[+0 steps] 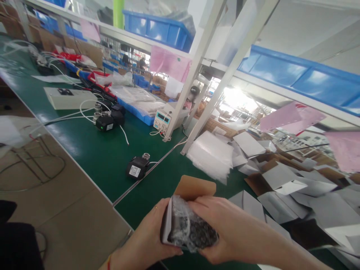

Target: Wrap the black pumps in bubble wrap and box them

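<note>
Between both hands is a small cardboard box [194,186], its brown flap standing up at the far side. A dark item in clear bubble wrap [189,227] fills its opening. My left hand [150,232] grips the box's left side, thumb along the edge. My right hand [218,221] wraps round the right side, with its fingers against the bubble wrap. What lies inside the wrap cannot be made out. Ahead on the green bench [104,157] stands a black device with a metal fitting and a white label [137,167], apart from both hands.
Open white cardboard boxes [298,187] are heaped on the right. Behind the hands lies a stack of bubble-wrap sheets [212,153]. A power supply [162,120] stands by the shelf post. More black devices [108,116] with white cables sit further left. Blue bins [157,30] rest on the overhead shelf.
</note>
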Demonstrator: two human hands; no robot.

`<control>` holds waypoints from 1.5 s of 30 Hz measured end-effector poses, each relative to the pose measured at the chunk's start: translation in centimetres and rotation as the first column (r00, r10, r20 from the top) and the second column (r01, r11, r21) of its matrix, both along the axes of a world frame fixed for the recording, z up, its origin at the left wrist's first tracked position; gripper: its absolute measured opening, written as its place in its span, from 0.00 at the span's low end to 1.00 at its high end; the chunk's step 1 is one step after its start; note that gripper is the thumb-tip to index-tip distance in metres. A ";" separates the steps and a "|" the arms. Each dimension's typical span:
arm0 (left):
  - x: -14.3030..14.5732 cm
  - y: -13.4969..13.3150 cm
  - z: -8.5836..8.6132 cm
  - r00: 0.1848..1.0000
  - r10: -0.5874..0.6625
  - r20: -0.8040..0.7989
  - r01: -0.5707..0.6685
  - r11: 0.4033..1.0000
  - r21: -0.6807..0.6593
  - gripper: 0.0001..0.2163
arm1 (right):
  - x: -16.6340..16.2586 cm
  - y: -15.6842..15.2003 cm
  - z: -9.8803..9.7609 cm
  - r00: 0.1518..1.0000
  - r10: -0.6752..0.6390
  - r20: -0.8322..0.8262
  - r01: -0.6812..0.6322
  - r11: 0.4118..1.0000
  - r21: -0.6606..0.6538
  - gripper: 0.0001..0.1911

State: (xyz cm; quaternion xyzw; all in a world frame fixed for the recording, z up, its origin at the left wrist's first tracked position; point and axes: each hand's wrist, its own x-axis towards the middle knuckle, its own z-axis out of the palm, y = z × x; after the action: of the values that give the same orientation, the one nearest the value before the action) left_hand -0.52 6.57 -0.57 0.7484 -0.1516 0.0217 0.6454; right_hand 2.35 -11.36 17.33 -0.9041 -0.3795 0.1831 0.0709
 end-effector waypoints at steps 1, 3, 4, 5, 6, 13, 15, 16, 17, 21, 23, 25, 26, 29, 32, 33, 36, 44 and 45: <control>0.0 0.0 0.0 1.000 -0.002 -0.012 0.002 1.000 0.004 0.43 | -0.4 -0.1 -0.2 1.000 -0.011 0.021 0.011 1.000 0.002 0.25; 0.1 0.1 -0.2 0.999 0.005 -0.039 -0.004 1.000 0.030 0.43 | -1.4 -0.5 -0.3 0.993 -0.020 0.112 0.022 1.000 -0.017 0.31; 0.1 0.2 -0.3 0.999 0.011 -0.047 -0.008 0.999 0.052 0.43 | -1.8 -0.8 -0.3 0.982 -0.013 0.189 0.023 0.998 -0.053 0.32; 0.1 0.3 -0.5 0.999 0.016 -0.049 -0.012 0.997 0.076 0.43 | -2.3 -1.1 -0.2 0.958 0.012 0.287 0.015 0.995 -0.094 0.33; 0.1 0.4 -0.6 0.999 0.023 -0.045 -0.019 0.995 0.100 0.44 | -2.6 -1.3 -0.1 0.921 0.055 0.385 -0.003 0.991 -0.134 0.31; 0.4 0.7 -0.9 0.999 0.014 -0.043 -0.007 0.985 0.172 0.46 | -2.0 -1.8 -0.4 0.800 0.343 0.493 -0.203 0.927 -0.315 0.16; 0.4 0.7 -0.7 1.000 0.007 -0.031 -0.002 0.986 0.164 0.45 | -1.4 -1.7 -0.6 0.835 0.345 0.429 -0.203 0.918 -0.342 0.13; 0.3 0.7 -0.7 1.000 -0.001 -0.019 0.003 0.988 0.153 0.45 | -1.1 -1.6 -0.7 0.848 0.340 0.407 -0.203 0.917 -0.344 0.12; 0.3 0.7 -0.7 1.000 -0.010 -0.007 0.010 0.990 0.140 0.44 | -1.0 -1.6 -0.9 0.857 0.329 0.397 -0.198 0.921 -0.336 0.12; 0.3 0.6 -0.9 1.000 -0.007 -0.015 0.009 0.994 0.107 0.43 | -1.3 -2.1 -1.5 0.875 0.231 0.425 -0.159 0.967 -0.199 0.16; 0.4 0.6 -1.1 1.000 -0.001 -0.013 0.002 0.994 0.110 0.43 | -1.7 -2.4 -2.0 0.860 0.198 0.470 -0.168 0.980 -0.106 0.15; 0.5 0.7 -1.1 1.000 -0.006 -0.001 0.006 0.992 0.124 0.43 | -2.0 -2.6 -2.4 0.829 0.201 0.522 -0.191 0.979 -0.073 0.14; 0.5 0.7 -1.0 1.000 -0.004 0.004 0.003 0.991 0.134 0.42 | -2.1 -2.5 -2.6 0.813 0.219 0.539 -0.203 0.975 -0.090 0.13; 0.4 0.7 -0.3 1.000 0.022 0.004 -0.022 0.988 0.154 0.41 | -1.9 -1.3 -2.9 0.808 0.338 0.484 -0.221 0.933 -0.282 0.10; 0.1 0.5 0.1 0.999 0.049 -0.005 -0.048 0.989 0.142 0.37 | -1.5 0.4 -2.7 0.863 0.431 0.264 -0.271 0.835 -0.479 0.04; 0.0 0.4 0.0 0.999 0.054 -0.008 -0.052 0.989 0.136 0.36 | -1.3 0.9 -2.5 0.884 0.426 0.194 -0.280 0.813 -0.511 0.04; -0.2 0.2 -0.6 0.998 0.069 -0.002 -0.068 0.989 0.129 0.38 | -1.0 1.9 -2.0 0.952 0.297 0.077 -0.204 0.801 -0.563 0.08; 0.1 0.8 -1.6 0.993 0.077 0.088 -0.092 0.978 0.188 0.44 | -0.2 4.0 -3.3 0.994 0.093 0.051 -0.052 0.845 -0.532 0.20; 0.1 0.6 -1.7 0.992 0.063 0.112 -0.085 0.975 0.204 0.44 | -0.3 3.4 -4.4 0.988 0.116 0.102 -0.045 0.848 -0.528 0.20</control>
State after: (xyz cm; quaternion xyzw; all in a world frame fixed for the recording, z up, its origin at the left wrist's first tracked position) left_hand -0.43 7.18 -2.30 0.8147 -0.1586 0.0689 0.5535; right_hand 2.04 -7.93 12.94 -0.8823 -0.3568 0.2232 -0.2105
